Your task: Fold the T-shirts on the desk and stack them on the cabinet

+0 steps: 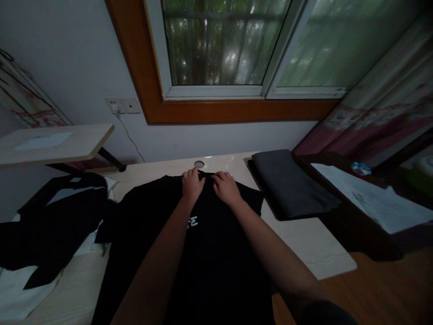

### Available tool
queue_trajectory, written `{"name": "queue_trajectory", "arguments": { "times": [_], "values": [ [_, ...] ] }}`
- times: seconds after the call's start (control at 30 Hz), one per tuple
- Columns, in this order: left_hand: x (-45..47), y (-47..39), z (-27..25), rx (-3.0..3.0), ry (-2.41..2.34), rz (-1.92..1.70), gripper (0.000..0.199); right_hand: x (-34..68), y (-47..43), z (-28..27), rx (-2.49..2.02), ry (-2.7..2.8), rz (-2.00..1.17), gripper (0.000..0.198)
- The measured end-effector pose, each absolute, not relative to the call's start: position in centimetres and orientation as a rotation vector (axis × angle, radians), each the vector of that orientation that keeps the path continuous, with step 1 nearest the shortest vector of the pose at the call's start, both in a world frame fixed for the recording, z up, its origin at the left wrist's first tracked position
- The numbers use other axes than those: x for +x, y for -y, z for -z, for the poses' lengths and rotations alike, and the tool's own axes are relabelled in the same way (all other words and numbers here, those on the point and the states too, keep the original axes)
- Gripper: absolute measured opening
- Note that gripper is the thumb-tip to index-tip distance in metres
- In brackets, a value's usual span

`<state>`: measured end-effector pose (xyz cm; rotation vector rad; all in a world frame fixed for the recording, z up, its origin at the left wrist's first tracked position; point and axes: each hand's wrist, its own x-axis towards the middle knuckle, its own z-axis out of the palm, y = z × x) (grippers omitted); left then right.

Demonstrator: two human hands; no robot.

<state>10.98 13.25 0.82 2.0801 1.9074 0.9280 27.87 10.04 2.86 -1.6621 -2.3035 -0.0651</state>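
Observation:
A black T-shirt (pixel 209 257) lies spread over the light wooden table, its collar end toward the wall and white lettering on its chest. At the left side of the collar, my left hand (pixel 192 185) is closed on the cloth, the fingers bent over its edge. My right hand (pixel 226 187) grips the collar's other side in the same way, fingertips pressed on the fabric. A small gap separates the two hands. My forearms cover parts of the shirt front and its lettering. The shirt's lower end runs out of view.
Dark folded clothing (pixel 64 207) lies at the left, over white sheets. On the right rests a dark grey folded cloth or case (pixel 294 185), beside a dark surface with a white sheet (pixel 375 196). A raised shelf (pixel 84 140) stands at the left, near a plugged-in cable (pixel 128 135).

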Motion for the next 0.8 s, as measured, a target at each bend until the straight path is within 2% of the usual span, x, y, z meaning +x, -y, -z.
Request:
{"name": "queue_trajectory", "arguments": {
  "times": [0.37,0.53,0.7,0.8],
  "values": [
    [10.57,-13.39,-0.48,2.141,-1.806,-0.891,0.065,27.95,-10.14,-2.53,-1.670,2.283,0.068,0.038],
    [10.60,-13.11,-0.73,2.179,-1.846,-0.865,0.058,27.93,-10.09,-2.60,-1.670,2.285,0.074,0.039],
    [10.83,-12.77,-0.58,2.319,-1.879,-0.786,0.040,27.79,-10.05,-2.58,-1.712,2.269,0.102,0.040],
    [10.89,-12.47,-0.56,2.403,-1.875,-0.759,0.038,27.81,-10.03,-2.49,-1.736,2.258,0.119,0.041]
  ]
}}
